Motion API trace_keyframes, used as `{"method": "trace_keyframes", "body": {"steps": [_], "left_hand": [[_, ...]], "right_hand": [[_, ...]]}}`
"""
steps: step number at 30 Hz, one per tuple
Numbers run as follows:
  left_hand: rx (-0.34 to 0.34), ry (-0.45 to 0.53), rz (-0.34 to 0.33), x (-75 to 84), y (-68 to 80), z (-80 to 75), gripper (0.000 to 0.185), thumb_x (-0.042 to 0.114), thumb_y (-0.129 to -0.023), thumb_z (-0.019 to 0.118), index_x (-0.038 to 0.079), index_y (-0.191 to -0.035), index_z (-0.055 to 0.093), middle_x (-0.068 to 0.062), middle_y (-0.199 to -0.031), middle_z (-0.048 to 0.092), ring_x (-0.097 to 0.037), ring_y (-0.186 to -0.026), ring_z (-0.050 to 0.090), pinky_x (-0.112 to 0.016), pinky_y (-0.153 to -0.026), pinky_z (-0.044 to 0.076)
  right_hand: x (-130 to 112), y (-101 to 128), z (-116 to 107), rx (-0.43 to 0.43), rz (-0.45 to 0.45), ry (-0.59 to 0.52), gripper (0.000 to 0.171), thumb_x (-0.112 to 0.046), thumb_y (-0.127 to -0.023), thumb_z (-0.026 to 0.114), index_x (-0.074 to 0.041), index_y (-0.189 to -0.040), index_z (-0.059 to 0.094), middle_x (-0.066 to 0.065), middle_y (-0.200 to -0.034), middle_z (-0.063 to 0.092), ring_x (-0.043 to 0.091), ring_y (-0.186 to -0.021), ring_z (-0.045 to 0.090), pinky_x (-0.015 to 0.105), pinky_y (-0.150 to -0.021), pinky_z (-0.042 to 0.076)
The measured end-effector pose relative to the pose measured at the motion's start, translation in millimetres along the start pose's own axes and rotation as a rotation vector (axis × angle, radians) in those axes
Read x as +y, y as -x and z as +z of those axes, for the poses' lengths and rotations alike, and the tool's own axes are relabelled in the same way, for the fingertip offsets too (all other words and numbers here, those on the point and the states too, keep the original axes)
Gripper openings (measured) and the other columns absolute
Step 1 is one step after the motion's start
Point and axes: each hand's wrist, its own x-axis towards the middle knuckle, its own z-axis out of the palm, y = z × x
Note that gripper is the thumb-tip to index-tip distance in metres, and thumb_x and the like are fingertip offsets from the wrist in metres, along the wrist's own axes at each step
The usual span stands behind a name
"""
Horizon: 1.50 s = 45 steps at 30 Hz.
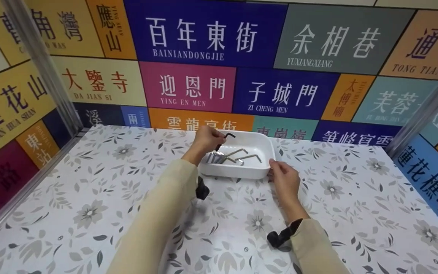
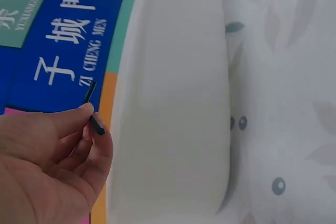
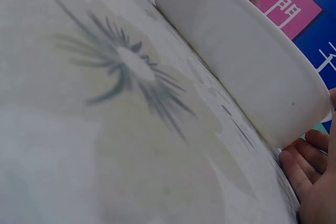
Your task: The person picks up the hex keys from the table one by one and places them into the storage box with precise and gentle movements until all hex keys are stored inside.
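Observation:
My left hand (image 1: 205, 140) pinches a black hex key (image 2: 95, 124) between thumb and fingertips, above the left end of a white plastic tub (image 1: 234, 173). In the left wrist view the key's short bent end sticks out past the fingers. My right hand (image 1: 285, 179) grips the tub's near right corner, its fingers (image 3: 299, 166) curled low against the wall. Inside the tub lie L-shaped metal keys (image 1: 250, 156), some brassy, and a cluster of silvery metal pieces (image 1: 216, 157) at the left, partly hidden by the left hand.
The tub stands near the back edge of a table (image 1: 89, 182) covered in a leaf-and-flower pattern. Behind it rises a wall of coloured panels (image 1: 188, 85) with lettering. Metal posts (image 1: 48, 64) stand at the back corners.

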Motion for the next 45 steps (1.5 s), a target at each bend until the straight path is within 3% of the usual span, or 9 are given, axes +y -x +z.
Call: {"method": "trace_keyframes", "body": {"steps": [5, 10, 16, 23, 27, 32, 39, 45], "left_hand": [[-0.034, -0.072, -0.016, -12.8, -10.3, -0.3, 0.015, 0.004, -0.091, 0.069, -0.001, -0.102, 0.078, -0.017, -0.103, 0.076, -0.015, -0.081, 0.065, -0.028, -0.078, 0.058], [-0.025, -0.239, -0.013, -23.5, -20.1, -4.7, 0.019, 0.001, -0.090, 0.067, -0.002, -0.106, 0.077, -0.019, -0.110, 0.075, -0.020, -0.090, 0.064, -0.033, -0.088, 0.057], [0.002, -0.403, -0.001, -29.8, -21.8, -4.4, 0.021, -0.005, -0.086, 0.065, -0.002, -0.104, 0.077, -0.018, -0.109, 0.076, -0.031, -0.104, 0.069, -0.041, -0.096, 0.055], [0.045, -0.559, 0.038, -41.8, -15.8, -6.7, 0.017, 0.004, -0.084, 0.069, 0.005, -0.099, 0.079, -0.012, -0.102, 0.077, -0.030, -0.098, 0.067, -0.040, -0.095, 0.053], [0.075, -0.551, 0.055, -44.3, -13.5, -10.5, 0.018, 0.001, -0.081, 0.070, 0.004, -0.095, 0.080, -0.012, -0.100, 0.077, -0.030, -0.097, 0.067, -0.040, -0.094, 0.053], [0.052, -0.494, 0.055, -45.8, -13.7, -10.8, 0.020, -0.004, -0.080, 0.067, 0.002, -0.095, 0.080, -0.014, -0.100, 0.077, -0.029, -0.094, 0.067, -0.040, -0.090, 0.055], [0.051, -0.530, 0.053, -54.8, -18.0, -8.9, 0.020, -0.004, -0.083, 0.066, 0.004, -0.094, 0.081, -0.013, -0.101, 0.078, -0.029, -0.097, 0.068, -0.039, -0.092, 0.055], [0.048, -0.537, 0.061, -50.4, -12.4, -8.9, 0.020, -0.002, -0.084, 0.065, 0.004, -0.096, 0.080, -0.013, -0.103, 0.077, -0.029, -0.099, 0.068, -0.040, -0.094, 0.054]], "right_hand": [[-1.5, 4.4, 3.9, 0.013, 0.007, -0.021, 0.043, -0.045, -0.098, 0.061, -0.008, -0.115, 0.073, 0.013, -0.109, 0.076, 0.015, -0.085, 0.072, 0.021, -0.073, 0.057], [-6.5, 7.9, 11.0, -0.002, 0.004, -0.028, 0.041, -0.044, -0.097, 0.061, -0.009, -0.115, 0.074, 0.011, -0.109, 0.075, 0.017, -0.089, 0.072, 0.023, -0.075, 0.057], [-10.2, 15.3, 17.1, -0.009, 0.000, -0.042, 0.039, -0.043, -0.097, 0.063, -0.009, -0.113, 0.074, 0.012, -0.107, 0.076, 0.019, -0.088, 0.072, 0.025, -0.073, 0.057], [-16.1, 21.8, 25.2, 0.004, 0.004, -0.030, 0.036, -0.042, -0.095, 0.064, -0.012, -0.110, 0.075, 0.010, -0.105, 0.076, 0.017, -0.086, 0.070, 0.024, -0.072, 0.056], [-19.3, 21.5, 27.6, -0.008, -0.004, -0.024, 0.037, -0.043, -0.095, 0.063, -0.012, -0.111, 0.075, 0.009, -0.104, 0.076, 0.015, -0.086, 0.069, 0.022, -0.072, 0.055], [-18.8, 19.9, 26.9, -0.014, 0.025, -0.039, 0.038, -0.043, -0.097, 0.062, -0.012, -0.115, 0.073, 0.009, -0.107, 0.076, 0.015, -0.087, 0.070, 0.023, -0.073, 0.056], [-16.6, 20.9, 28.2, -0.047, 0.064, -0.044, 0.039, -0.045, -0.097, 0.061, -0.013, -0.117, 0.072, 0.009, -0.112, 0.075, 0.018, -0.095, 0.071, 0.027, -0.081, 0.058], [-16.1, 21.4, 27.1, -0.045, 0.050, -0.064, 0.037, -0.041, -0.097, 0.063, -0.011, -0.116, 0.072, 0.012, -0.109, 0.075, 0.018, -0.087, 0.072, 0.025, -0.074, 0.058]]}}
